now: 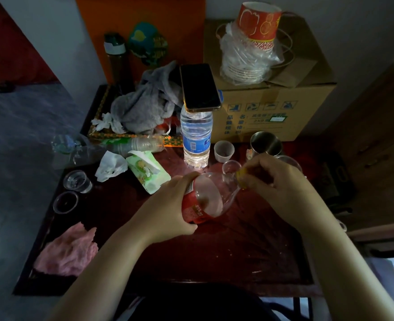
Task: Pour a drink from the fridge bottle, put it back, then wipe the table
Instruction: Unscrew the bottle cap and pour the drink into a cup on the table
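Far left on the table (214,256): pink cloth (68,251), untouched, well apart from both hands. Next, left hand (168,205), clenched round the labelled lower body of the bottle (207,198), held tilted over mid-table. Long axis running from base at lower left up to neck at upper right. On that neck, yellow cap (241,177), pinched by the right hand (277,179). Probably a twist for the right, with the left only bracing. Just beyond the neck, a small clear cup (231,166).

Clear glossy plastic bottle (214,193), dark polished wooden table (237,246), fluffy pink cloth (68,251), matt metal cup (265,142).
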`<state>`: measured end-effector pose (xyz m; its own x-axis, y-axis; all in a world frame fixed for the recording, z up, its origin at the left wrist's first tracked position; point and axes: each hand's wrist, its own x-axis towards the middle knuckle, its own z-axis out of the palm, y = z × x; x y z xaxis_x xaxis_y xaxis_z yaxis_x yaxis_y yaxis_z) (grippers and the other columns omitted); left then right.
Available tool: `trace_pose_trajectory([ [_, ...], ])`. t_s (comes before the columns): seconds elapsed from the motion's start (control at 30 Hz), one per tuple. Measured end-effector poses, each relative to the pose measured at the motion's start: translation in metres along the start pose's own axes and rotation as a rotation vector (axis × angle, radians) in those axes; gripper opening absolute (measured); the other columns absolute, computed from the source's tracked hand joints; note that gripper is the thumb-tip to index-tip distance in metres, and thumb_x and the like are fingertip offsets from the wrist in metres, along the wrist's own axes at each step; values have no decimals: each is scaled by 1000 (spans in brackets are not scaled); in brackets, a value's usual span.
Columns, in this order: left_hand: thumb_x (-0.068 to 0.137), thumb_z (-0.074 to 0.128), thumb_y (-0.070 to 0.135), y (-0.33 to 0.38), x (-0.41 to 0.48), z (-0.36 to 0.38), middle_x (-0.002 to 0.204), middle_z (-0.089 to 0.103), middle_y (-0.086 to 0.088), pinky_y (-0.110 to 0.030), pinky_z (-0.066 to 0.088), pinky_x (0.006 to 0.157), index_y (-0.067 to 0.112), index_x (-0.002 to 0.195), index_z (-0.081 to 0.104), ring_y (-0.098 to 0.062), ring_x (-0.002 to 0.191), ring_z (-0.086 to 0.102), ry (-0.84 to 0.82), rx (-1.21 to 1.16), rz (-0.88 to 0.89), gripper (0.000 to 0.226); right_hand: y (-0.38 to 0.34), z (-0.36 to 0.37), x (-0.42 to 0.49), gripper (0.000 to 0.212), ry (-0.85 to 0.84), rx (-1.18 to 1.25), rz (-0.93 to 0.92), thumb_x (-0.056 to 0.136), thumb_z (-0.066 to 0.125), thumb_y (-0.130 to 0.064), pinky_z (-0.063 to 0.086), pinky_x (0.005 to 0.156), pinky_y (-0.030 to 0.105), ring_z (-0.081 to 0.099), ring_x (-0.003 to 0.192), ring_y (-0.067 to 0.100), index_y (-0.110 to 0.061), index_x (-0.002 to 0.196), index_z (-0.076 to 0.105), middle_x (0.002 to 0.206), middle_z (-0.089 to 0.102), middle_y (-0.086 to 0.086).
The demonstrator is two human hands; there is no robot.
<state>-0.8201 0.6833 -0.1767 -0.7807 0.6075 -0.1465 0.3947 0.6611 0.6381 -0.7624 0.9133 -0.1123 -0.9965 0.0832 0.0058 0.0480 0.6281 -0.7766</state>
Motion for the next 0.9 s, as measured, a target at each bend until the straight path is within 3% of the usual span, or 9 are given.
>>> trace_pose_trajectory([
  [0.13, 58, 82, 35, -2, 1, -1, 127, 42, 17, -23, 41, 97, 44, 140, 22, -1, 116, 43, -36, -21, -14, 101, 8, -8, 0, 32, -106, 114, -105, 78, 73, -20, 46, 88, 16, 60, 101, 4, -39, 103, 66, 102, 64, -16],
  [0.2, 59, 82, 35, -1, 1, -1, 126, 41, 18, -20, 39, 96, 43, 141, 21, 1, 116, 42, -38, -10, -10, 103, 9, -10, 1, 42, -132, 177, -79, 76, 75, -15, 46, 89, 14, 60, 103, 1, -35, 112, 65, 106, 64, -15],
  [0.27, 58, 82, 36, 0, 2, 0, 127, 42, 18, -20, 39, 96, 42, 142, 21, 1, 116, 42, -38, -19, -12, 103, 10, -9, 2, 52, -100, 213, -36, 73, 76, -22, 47, 86, 12, 60, 103, -1, -34, 121, 58, 110, 63, -12],
  [0.33, 57, 82, 36, 0, 4, 0, 126, 43, 16, -23, 42, 96, 41, 141, 24, 0, 116, 44, -39, -22, -12, 102, 10, -6, 4, 49, -17, 153, 5, 73, 68, -44, 51, 80, 19, 60, 97, 0, -31, 120, 57, 107, 61, -13],
  [0.43, 56, 81, 37, 1, 6, 1, 124, 45, 15, -24, 43, 95, 42, 140, 25, -2, 115, 45, -39, -21, -5, 101, 10, -2, 5, 42, 45, -96, 40, 73, 52, -65, 50, 70, 26, 60, 79, -1, -33, 97, 63, 85, 64, -16],
  [0.57, 57, 81, 37, 1, 9, 2, 124, 44, 15, -23, 42, 95, 41, 140, 24, -1, 114, 44, -52, -5, -9, 101, 11, -3, 6, 15, -4, -85, 11, 81, 63, -44, 52, 74, 27, 61, 81, -3, -39, 94, 64, 85, 67, -17],
  [0.7, 57, 81, 36, 0, 10, 3, 122, 44, 15, -24, 43, 93, 40, 140, 25, -2, 113, 45, -60, -18, -27, 101, 9, -11, 3, 34, -106, 37, -56, 82, 68, -24, 47, 77, 12, 59, 93, -2, -54, 96, 61, 101, 61, -21],
  [0.8, 58, 81, 35, 1, 11, 4, 122, 45, 15, -22, 41, 93, 40, 140, 25, -2, 112, 45, -58, -16, -32, 100, 10, -11, 2, 37, -108, 88, -66, 80, 71, -18, 43, 75, 5, 58, 91, -4, -51, 94, 60, 101, 60, -21],
  [0.9, 57, 81, 34, 2, 14, 6, 123, 45, 14, -25, 44, 93, 41, 140, 26, -3, 113, 46, -65, -33, -40, 100, 16, -6, 7, 18, -52, 107, -56, 81, 71, -24, 48, 75, 13, 60, 90, 2, -39, 90, 66, 100, 62, -15],
])
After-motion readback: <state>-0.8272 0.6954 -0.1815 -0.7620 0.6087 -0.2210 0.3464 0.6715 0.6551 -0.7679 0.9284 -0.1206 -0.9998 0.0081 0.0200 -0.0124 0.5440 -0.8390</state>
